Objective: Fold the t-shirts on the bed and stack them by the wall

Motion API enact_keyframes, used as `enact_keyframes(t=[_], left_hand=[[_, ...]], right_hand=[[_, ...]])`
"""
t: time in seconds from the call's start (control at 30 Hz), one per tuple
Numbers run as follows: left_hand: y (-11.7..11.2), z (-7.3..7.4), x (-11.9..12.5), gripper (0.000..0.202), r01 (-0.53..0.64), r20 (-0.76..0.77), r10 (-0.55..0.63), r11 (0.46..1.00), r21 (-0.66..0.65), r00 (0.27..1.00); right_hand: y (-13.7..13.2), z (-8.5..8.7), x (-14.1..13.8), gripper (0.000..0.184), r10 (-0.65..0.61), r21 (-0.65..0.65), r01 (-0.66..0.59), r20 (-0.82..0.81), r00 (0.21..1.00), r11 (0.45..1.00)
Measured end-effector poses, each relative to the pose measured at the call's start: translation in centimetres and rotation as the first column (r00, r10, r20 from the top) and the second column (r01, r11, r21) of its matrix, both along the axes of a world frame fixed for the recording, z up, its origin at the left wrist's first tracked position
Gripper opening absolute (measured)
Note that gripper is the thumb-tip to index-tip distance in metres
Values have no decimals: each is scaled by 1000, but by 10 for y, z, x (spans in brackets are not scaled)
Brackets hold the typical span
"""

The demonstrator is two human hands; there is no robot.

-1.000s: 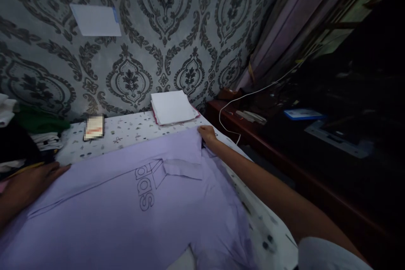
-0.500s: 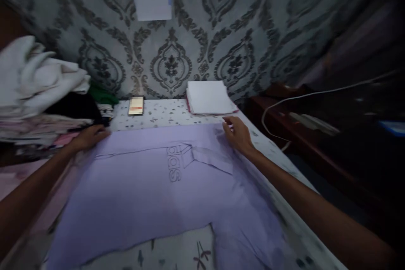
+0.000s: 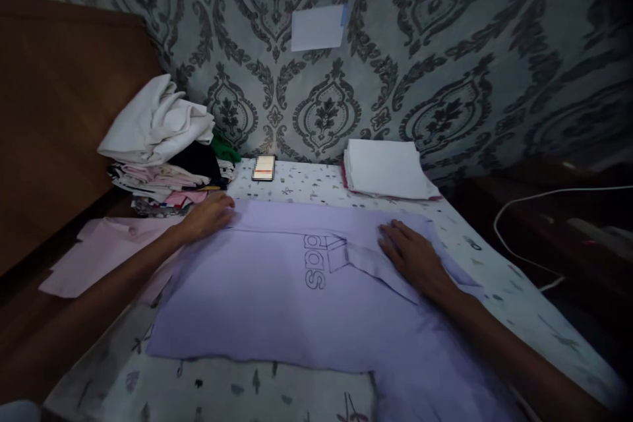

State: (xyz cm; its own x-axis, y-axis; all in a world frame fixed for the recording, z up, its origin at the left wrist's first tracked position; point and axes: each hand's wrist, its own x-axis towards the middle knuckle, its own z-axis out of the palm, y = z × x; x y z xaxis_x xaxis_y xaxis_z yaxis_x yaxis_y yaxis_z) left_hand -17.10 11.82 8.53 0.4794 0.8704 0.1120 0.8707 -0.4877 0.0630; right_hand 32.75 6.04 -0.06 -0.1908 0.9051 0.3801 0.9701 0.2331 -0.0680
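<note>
A lavender T-shirt [image 3: 257, 297] with outlined lettering lies spread sideways, one long strip of it folded over along the far side. At its far left corner rests my left hand [image 3: 211, 214], fingers slightly bent over the cloth's edge; whether they pinch any fabric is hard to see. My right hand [image 3: 413, 254] lies open on the folded strip near the sleeve, palm down with fingers apart. The sleeve part at the lower right is rumpled and partly hidden by my right forearm.
A pile of folded clothes [image 3: 163, 171] topped by a white cloth [image 3: 158, 122] stands at the left. Near it lies a pink garment [image 3: 109, 247]. At the back are a phone [image 3: 264, 168] and stacked white sheets [image 3: 386, 168]. A white cable [image 3: 504, 224] hangs at the right.
The camera view has turned left. My right hand has come down from above the shirt's far edge and now lies flat on the fold. My left hand stays at the left corner.
</note>
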Motion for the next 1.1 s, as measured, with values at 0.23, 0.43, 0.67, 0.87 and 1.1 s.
enact_keyframes(t=[0.23, 0.43, 0.67, 0.87, 1.1], left_hand=[[-22, 7, -11, 28, 12, -261, -51, 989, -147, 964], [-18, 28, 2, 25, -18, -306, -43, 981, -195, 951], [2, -25, 86, 67, 0, 96, 10, 995, -103, 995], [12, -65, 45, 72, -170, -88, 164, 984, -62, 983], [14, -65, 33, 71, -172, -146, 162, 983, -56, 976]], right_hand=[[-5, 4, -12, 49, 121, -31, -123, -42, 992, 992], [-2, 32, -19, 43, 51, -166, -62, -65, 997, 984], [30, 34, -62, 50, -32, -276, 26, -17, 999, 961], [38, 21, -1, 61, -251, -366, 243, 29, 968, 898], [44, 24, 40, 58, -343, -412, 316, 8, 939, 855]])
